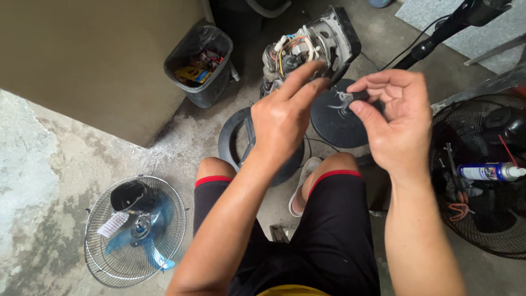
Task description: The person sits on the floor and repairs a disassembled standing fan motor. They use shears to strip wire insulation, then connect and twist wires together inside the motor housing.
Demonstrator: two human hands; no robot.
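The right hand [397, 120] pinched a small dark part with pale wires [345, 101] between thumb and fingertips, its grip closed on it. The left hand [282, 118] was loosely curled, its fingers extended toward the same part and holding nothing that showed. Both hands hovered above the person's knees, in front of an opened fan motor housing [307, 49] with its coloured wiring exposed. On the concrete floor [49, 181] below lay a round dark base [337, 123]. Judging by this, disassembly was well along: the blue blade and wire guard [134, 230] lay apart at the left. A bin [200, 60] stood near the wall; a spray can [490, 171] rested on another guard at the right.
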